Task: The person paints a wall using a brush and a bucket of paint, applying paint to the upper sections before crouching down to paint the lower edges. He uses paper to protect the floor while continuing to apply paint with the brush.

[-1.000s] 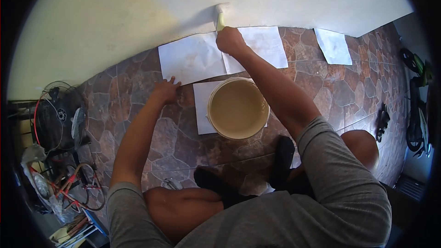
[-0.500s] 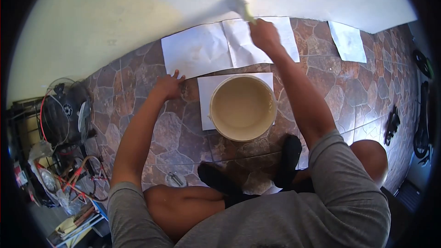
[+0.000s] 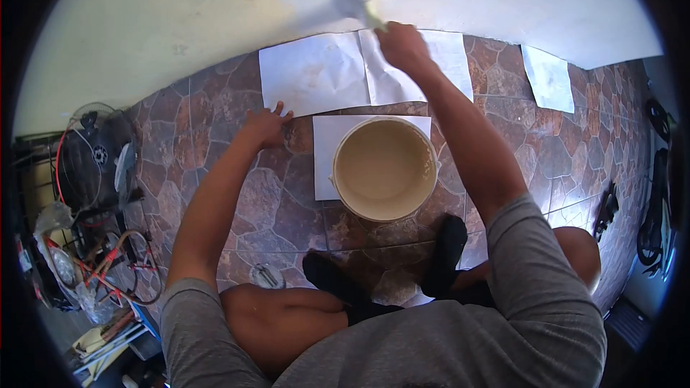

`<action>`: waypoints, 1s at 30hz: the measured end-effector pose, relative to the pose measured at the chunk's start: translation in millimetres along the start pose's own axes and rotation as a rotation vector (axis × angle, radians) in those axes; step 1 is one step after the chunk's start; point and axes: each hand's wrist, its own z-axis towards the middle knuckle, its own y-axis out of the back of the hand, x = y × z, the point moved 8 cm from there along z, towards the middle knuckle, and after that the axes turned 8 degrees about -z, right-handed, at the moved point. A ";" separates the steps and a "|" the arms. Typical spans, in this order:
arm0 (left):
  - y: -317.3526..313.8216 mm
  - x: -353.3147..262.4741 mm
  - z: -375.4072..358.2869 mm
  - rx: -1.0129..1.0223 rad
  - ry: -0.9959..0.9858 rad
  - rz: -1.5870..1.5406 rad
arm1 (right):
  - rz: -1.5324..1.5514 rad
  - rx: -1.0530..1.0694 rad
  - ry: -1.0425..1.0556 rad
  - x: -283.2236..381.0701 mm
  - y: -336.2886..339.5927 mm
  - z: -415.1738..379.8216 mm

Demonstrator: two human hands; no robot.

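Note:
My right hand (image 3: 402, 47) is closed around the pale green handle of a paintbrush (image 3: 352, 6), whose blurred grey head is at the lower wall (image 3: 194, 7). My left hand (image 3: 267, 128) rests with fingers spread on the floor, its fingertips at the near edge of a white paper sheet (image 3: 309, 75). A second sheet (image 3: 449, 65) adjoins it along the foot of the wall. Between my arms stands a cream bucket (image 3: 434, 147), with beige showing inside. Under the bucket lies another white paper (image 3: 324, 162).
Stone-patterned tiles (image 3: 280, 201) cover the floor. A black fan (image 3: 97, 154) stands at the left, above a jumble of tubing and plastic (image 3: 100, 266). One more paper (image 3: 550, 80) lies farther right. Dark footwear (image 3: 607, 208) is at the right, and a small clear object (image 3: 267, 276) lies beside my knee.
My right hand and the paintbrush have shifted a little left along the wall. My left hand stays by the paper's edge. The whole view has shifted slightly.

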 end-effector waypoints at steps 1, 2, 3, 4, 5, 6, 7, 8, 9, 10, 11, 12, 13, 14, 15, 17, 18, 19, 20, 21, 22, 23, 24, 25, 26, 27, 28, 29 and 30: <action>-1.7 -0.2 -0.8 -0.004 -0.002 -0.007 | 0.014 -0.038 -0.059 -20.9 -2.8 -2.2; -2.3 -0.2 -1.9 0.000 0.001 -0.024 | 0.019 -0.061 -0.117 -42.8 -2.6 -7.2; -0.9 -0.3 -3.7 0.006 -0.005 -0.035 | 0.025 -0.086 -0.173 -63.7 0.9 -13.0; 0.6 0.4 -4.7 0.008 -0.009 -0.045 | 0.028 -0.092 -0.212 -79.8 6.9 -20.9; 0.7 1.2 -4.5 0.005 -0.004 -0.060 | 0.030 -0.100 -0.252 -93.3 13.3 -29.1; 0.4 1.2 -4.3 0.018 -0.007 -0.053 | 0.021 -0.099 -0.238 -99.0 15.2 -31.7; 2.3 0.7 -5.5 0.031 -0.009 -0.048 | -0.003 -0.079 -0.292 -101.9 16.8 -36.3; 5.1 0.5 -6.3 0.026 -0.001 -0.066 | -0.029 -0.058 -0.343 -102.8 16.9 -39.6; 5.1 -0.8 -6.5 0.047 -0.001 -0.054 | -0.042 -0.055 -0.323 -96.2 15.8 -39.2; 4.6 -2.1 -7.7 0.068 -0.001 -0.044 | 0.080 0.031 -0.379 -73.1 16.8 -47.8; 4.8 -2.2 -7.5 0.066 0.007 -0.066 | 0.202 0.119 -0.439 -57.0 10.6 -53.3; 5.2 -2.9 -6.8 0.072 0.013 -0.053 | 0.185 0.127 -0.334 -48.0 -4.9 -45.1; 4.2 -3.3 -6.3 0.079 0.017 -0.036 | 0.073 0.163 -0.147 -27.6 -18.0 -35.9; 2.9 -3.0 -6.0 0.081 0.020 -0.044 | -0.041 0.195 -0.057 -1.6 -27.1 -28.9; 2.9 -2.8 -5.8 0.076 0.011 -0.052 | -0.093 0.209 0.034 19.0 -29.7 -23.6; -0.3 0.1 -6.2 0.076 0.005 -0.061 | -0.137 0.230 0.146 62.1 -25.9 -13.9; -1.0 0.7 -5.1 0.071 -0.002 -0.060 | -0.109 0.186 0.183 79.5 -18.6 -8.3; -1.5 0.5 -3.1 0.065 -0.011 -0.060 | -0.083 0.140 0.219 87.8 -13.5 -2.2; -2.7 1.1 -1.8 0.065 -0.016 -0.061 | -0.086 0.141 0.216 85.7 -12.5 5.0; -3.0 3.0 -1.1 0.042 -0.010 -0.048 | -0.113 0.110 0.212 81.9 -7.7 11.7; -0.7 2.6 -1.8 0.018 -0.004 -0.036 | -0.141 0.077 0.208 75.8 -3.9 16.1; 0.8 1.5 -0.9 0.017 -0.009 -0.040 | -0.147 0.078 0.205 66.7 -2.7 16.5; 1.2 2.3 -0.1 0.021 -0.007 -0.045 | -0.115 0.060 0.108 48.2 0.2 15.0; 0.1 2.5 -2.7 0.030 -0.003 -0.055 | -0.085 0.048 0.014 29.0 -0.1 11.6; -3.6 2.5 -4.3 0.038 -0.005 -0.067 | -0.075 0.008 -0.036 9.8 -0.7 6.2; -2.9 2.4 -4.3 0.028 -0.013 -0.061 | -0.067 -0.034 -0.088 -10.8 0.8 -1.3; -1.2 2.9 -3.7 0.011 -0.017 -0.055 | -0.045 -0.062 -0.134 -28.7 3.5 -10.7; -1.2 3.1 -4.2 0.009 -0.014 -0.068 | -0.022 -0.091 -0.174 -44.2 8.0 -20.0; -1.2 3.3 -5.0 0.016 -0.014 -0.062 | -0.059 -0.093 -0.218 -59.4 11.9 -26.3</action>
